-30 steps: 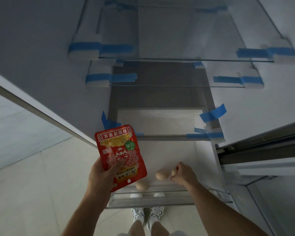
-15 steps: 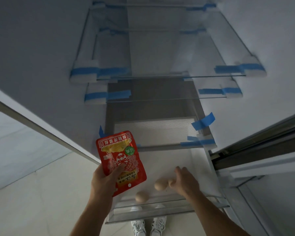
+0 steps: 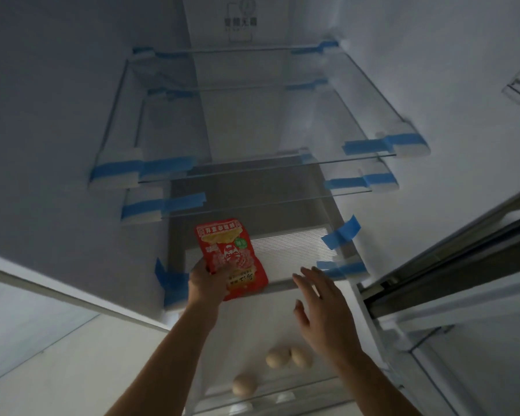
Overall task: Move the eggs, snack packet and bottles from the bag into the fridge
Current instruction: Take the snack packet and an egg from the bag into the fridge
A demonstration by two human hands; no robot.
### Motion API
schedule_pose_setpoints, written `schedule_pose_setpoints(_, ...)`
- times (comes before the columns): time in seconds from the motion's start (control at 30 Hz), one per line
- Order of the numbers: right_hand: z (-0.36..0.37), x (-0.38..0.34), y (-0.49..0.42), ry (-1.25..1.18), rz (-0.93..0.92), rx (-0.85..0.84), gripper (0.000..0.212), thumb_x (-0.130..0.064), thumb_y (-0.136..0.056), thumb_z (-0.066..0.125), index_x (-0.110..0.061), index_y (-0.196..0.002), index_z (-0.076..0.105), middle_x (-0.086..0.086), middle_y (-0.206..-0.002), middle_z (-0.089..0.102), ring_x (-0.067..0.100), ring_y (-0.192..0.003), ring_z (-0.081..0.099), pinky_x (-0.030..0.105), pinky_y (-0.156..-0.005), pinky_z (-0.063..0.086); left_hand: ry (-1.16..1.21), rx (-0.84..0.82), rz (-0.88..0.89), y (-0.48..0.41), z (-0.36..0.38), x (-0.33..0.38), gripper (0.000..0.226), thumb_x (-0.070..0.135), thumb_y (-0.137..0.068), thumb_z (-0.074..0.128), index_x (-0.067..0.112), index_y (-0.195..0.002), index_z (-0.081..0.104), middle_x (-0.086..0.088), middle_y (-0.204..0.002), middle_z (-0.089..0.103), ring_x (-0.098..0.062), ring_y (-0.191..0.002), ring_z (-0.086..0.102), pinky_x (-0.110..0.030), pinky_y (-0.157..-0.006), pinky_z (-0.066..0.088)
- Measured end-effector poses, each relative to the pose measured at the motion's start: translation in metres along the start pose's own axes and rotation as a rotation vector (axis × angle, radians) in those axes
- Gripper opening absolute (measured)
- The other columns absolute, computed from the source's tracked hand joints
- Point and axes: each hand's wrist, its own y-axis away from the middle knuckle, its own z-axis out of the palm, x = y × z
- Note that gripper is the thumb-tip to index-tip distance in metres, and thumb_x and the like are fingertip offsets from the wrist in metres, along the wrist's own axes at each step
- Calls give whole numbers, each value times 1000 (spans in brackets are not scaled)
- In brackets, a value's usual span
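Open fridge (image 3: pixel 72 145) interior, seen from above and in front. 2 glass shelves (image 3: pixel 267 166), their white corner blocks bound with blue tape (image 3: pixel 162 166), lie above a ribbed drawer cover (image 3: pixel 288 247). On the white lowest shelf (image 3: pixel 252 319) rest 3 eggs (image 3: pixel 278 358): 2 touching side by side, 1 apart nearer the front edge. The left hand (image 3: pixel 206 285) grips the lower left of the red snack packet (image 3: pixel 233 258), held upright before the drawer cover. The right hand (image 3: pixel 320 307) hovers flat, fingers spread, holding nothing, above the eggs. Pale tiled floor (image 3: pixel 57 370) at lower left.
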Motion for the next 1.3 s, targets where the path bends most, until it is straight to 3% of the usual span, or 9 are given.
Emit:
schedule_pose_setpoints(0.17,20,8,-1,16,-51,-128,73,-42,-91,62,-24,-155,31,2,-161,32,23,-150,27,42,-117,34,-169,36,45,-31,21,6,22,23,-86,74,19,-103,61,2,-88,66,-9,-74,63,-22,-56,46)
schedule_pose_setpoints(0.37,31,18,6,56,-48,-161,80,-47,-86,68,-22,-153,33,2,-161,33,23,-148,31,38,-115,33,-449,-1,193,-45,26,0,40,40,-89,68,22,-124,58,-2,-106,70,-17,-91,67,-27,-69,55)
schedule_pose_setpoints(0.47,32,17,7,65,-50,-157,84,-49,-83,71,-22,-153,33,3,-160,34,24,-147,33,38,-113,37,-686,36,344,-36,15,-6,48,37,-92,65,17,-133,52,-5,-118,59,-22,-104,58,-36,-89,54)
schedule_pose_setpoints(0.57,31,15,7,65,-37,-150,89,-50,-79,75,-22,-153,35,3,-160,35,24,-145,36,38,-112,38,-958,5,613,-27,2,-20,47,37,-94,59,28,-139,51,-6,-146,44,-28,-131,44,-47,-105,43)
schedule_pose_setpoints(0.67,33,16,7,50,-28,-154,92,-51,-77,76,-22,-153,35,3,-160,34,25,-146,35,39,-111,39,-1155,-140,806,-35,-5,-36,49,48,-94,46,30,-140,49,-3,-152,43,-26,-136,47,-53,-105,46)
schedule_pose_setpoints(0.8,36,17,9,33,-26,-180,96,-52,-78,73,-24,-157,26,1,-164,27,24,-149,29,40,-113,37,-1345,-227,794,-48,10,-29,58,53,-100,30,35,-154,18,1,-165,15,-21,-149,23,-43,-117,30)
schedule_pose_setpoints(0.87,36,18,10,19,-26,-191,95,-51,-80,70,-25,-158,22,0,-165,24,24,-150,26,40,-115,36,-1368,-233,777,-54,22,-18,58,53,-101,28,37,-155,12,2,-165,9,-19,-151,17,-42,-120,27)
schedule_pose_setpoints(1.0,34,19,9,9,-31,-225,89,-53,-84,60,-27,-159,19,-1,-166,19,23,-152,21,41,-116,35,-1374,-249,750,-64,37,-4,58,50,-102,32,36,-155,14,2,-165,9,-21,-151,13,-43,-121,23)
schedule_pose_setpoints(1.3,30,20,10,-5,-42,-240,97,-52,-81,67,-28,-159,15,-1,-166,18,24,-151,22,41,-116,32,-1423,-208,727,-76,50,2,60,54,-100,34,36,-154,17,2,-165,10,-25,-150,18,-49,-119,26)
